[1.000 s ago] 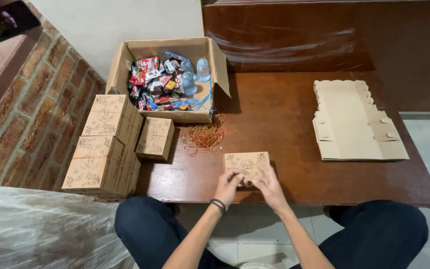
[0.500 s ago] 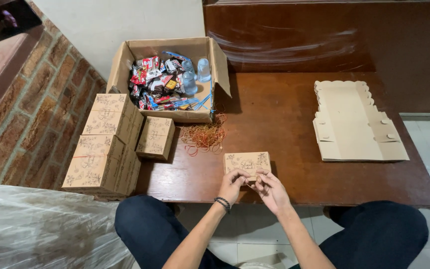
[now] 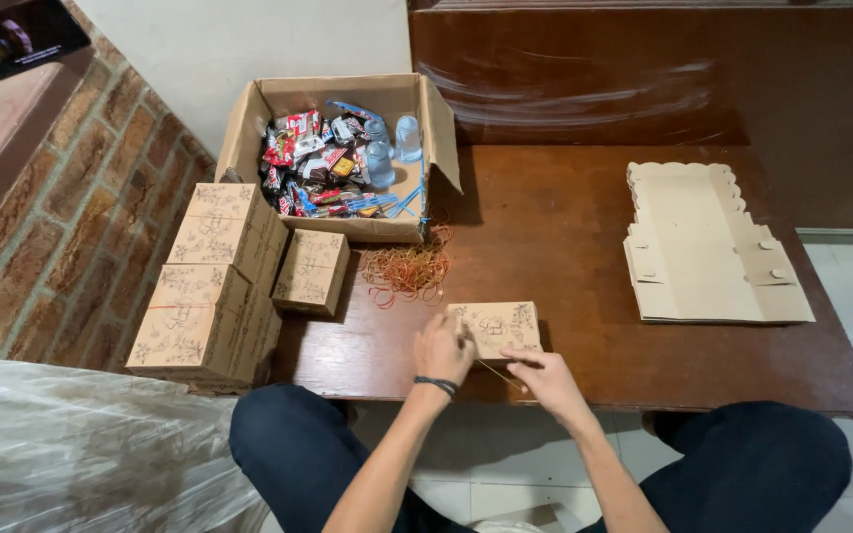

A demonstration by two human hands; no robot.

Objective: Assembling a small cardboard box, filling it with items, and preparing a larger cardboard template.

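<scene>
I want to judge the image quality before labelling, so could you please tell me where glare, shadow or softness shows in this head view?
Head view: pale streaky glare lies on the dark wooden backrest; the open carton casts a shadow rightward on the table; the small printed box and both hands, left hand and right hand, are fairly sharp; the plastic sheet looks hazy.

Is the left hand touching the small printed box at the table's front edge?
Touching. The head view shows the left hand resting its fingers on the left end of the small printed box, with no gap between them.
</scene>
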